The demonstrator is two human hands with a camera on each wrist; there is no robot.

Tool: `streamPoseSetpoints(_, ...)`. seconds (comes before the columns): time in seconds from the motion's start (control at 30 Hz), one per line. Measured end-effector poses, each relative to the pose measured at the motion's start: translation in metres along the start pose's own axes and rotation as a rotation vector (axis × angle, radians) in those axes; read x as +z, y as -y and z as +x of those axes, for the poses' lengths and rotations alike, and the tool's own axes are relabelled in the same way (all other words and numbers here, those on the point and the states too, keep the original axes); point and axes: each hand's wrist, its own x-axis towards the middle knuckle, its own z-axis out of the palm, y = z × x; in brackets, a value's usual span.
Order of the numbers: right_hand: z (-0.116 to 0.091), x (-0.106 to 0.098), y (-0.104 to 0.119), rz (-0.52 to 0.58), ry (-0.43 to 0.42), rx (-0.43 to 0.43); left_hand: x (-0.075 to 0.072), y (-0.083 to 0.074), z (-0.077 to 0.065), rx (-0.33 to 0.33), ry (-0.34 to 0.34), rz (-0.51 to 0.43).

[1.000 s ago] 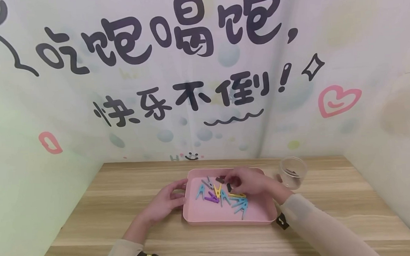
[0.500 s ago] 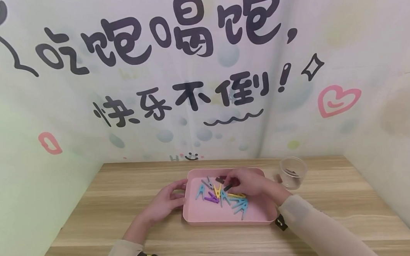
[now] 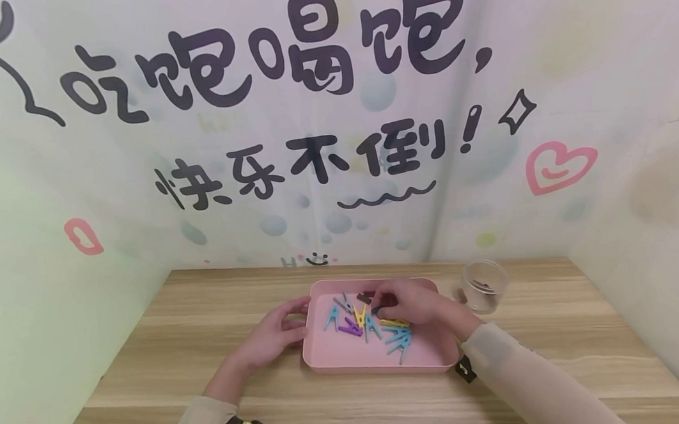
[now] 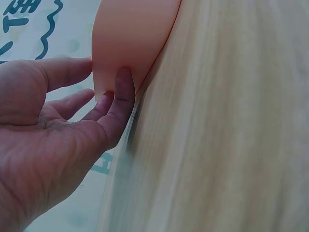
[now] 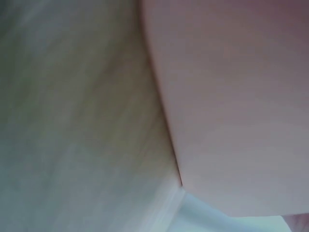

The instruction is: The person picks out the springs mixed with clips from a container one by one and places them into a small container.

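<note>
A shallow pink tray [image 3: 376, 368] on the wooden table holds blue, yellow, purple and grey clothespins. My left hand [image 3: 271, 334] rests its fingers against the outside of the tray's left end; the left wrist view shows those fingertips on the pink wall [image 4: 140, 34]. Over the tray's back right part, my right hand [image 3: 410, 301] has its fingers curled down and pinches a small black piece [image 3: 376, 311], partly hidden by the fingertips. Another dark piece [image 3: 364, 298] lies just left of that hand. A yellow clothespin [image 3: 394, 323] and several blue clothespins [image 3: 401, 343] lie below it.
A clear round container [image 3: 485, 287] with a few dark pieces inside stands on the table [image 3: 529, 317] right of the tray. A printed curtain [image 3: 317, 232] rises behind the table's far edge. The right wrist view shows mostly the tray's outer wall [image 5: 231, 121].
The right fingers shift slightly over the same spot, and the black piece at their tips turns and is now more covered. The left hand and the tray stay in place.
</note>
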Motion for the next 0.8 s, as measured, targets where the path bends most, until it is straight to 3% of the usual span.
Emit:
streamPoseSetpoints(0.57,-0.014,-0.012,0.006,0.052,-0.105,0.072,-0.001,0.002,0.001,0.007,-0.002,0.003)
streamPoseSetpoints(0.8,-0.025,-0.024,0.012,0.06,-0.149,-0.017,0.0,0.002,0.001,0.007,-0.003,0.005)
